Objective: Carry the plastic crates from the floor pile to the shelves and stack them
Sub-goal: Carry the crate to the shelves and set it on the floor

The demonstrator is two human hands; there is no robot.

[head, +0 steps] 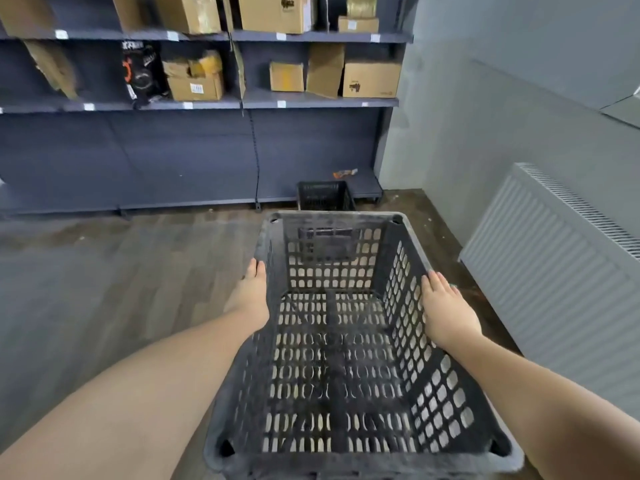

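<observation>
Single head-worn wide-angle view, forward and down, close over the crate (339,341), shelves (311,102) farther ahead.

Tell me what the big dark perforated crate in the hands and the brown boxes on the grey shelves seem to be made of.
Big dark perforated crate: likely moulded plastic, matt and dusty; regular slotted holes, rounded rim. Brown boxes: cardboard, dull; folded flaps, creases, stuck-on labels. Grey shelves: probably painted metal; thin flat edges.
</observation>
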